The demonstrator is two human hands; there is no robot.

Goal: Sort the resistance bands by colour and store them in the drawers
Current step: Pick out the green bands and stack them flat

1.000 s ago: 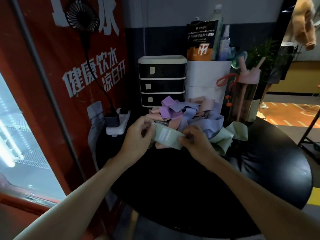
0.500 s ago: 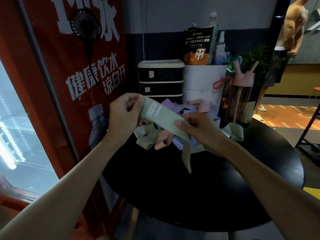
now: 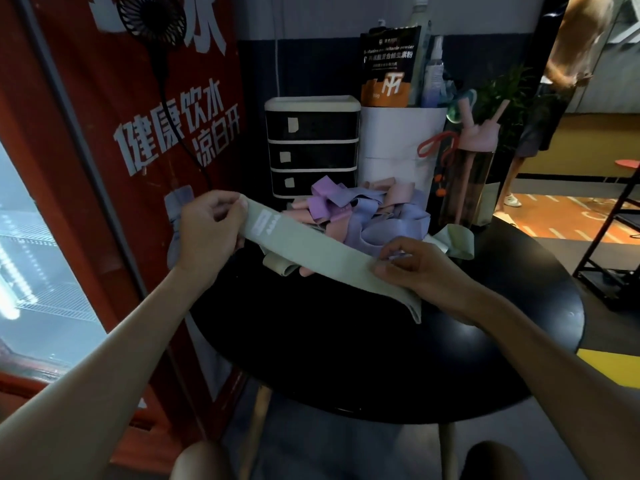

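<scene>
A pale sage-green flat fabric resistance band is held stretched in the air between the two hands, just above the table. The left hand pinches the end that carries a small white printed label, with its fingers curled round it. The right hand pinches near the lower end, and a short tail hangs past it toward the tabletop.

The band looks light, soft and limp, probably a little springy along its length, and not fragile. A pinch at either end or a loose fold at the middle should hold it, and the cloth surface seems unlikely to slip.

Just beyond the hands lies a tangled heap of pink, lilac and purple bands. A second green band lies past the right hand, and a third greenish band is tucked under the held one. The loops overlap, so lifting one may drag its neighbours.

Behind the heap, farther from the hands, stands a small black three-drawer box with a cream top. All three drawers look closed, so one hand would have to let go to open one. To its right stand a white cylindrical tub and a tall pink-capped drinking bottle, which could tip if knocked.

The round black table shows bare surface nearer than the hands. Its rim curves round below the left hand, close to a red printed panel.
</scene>
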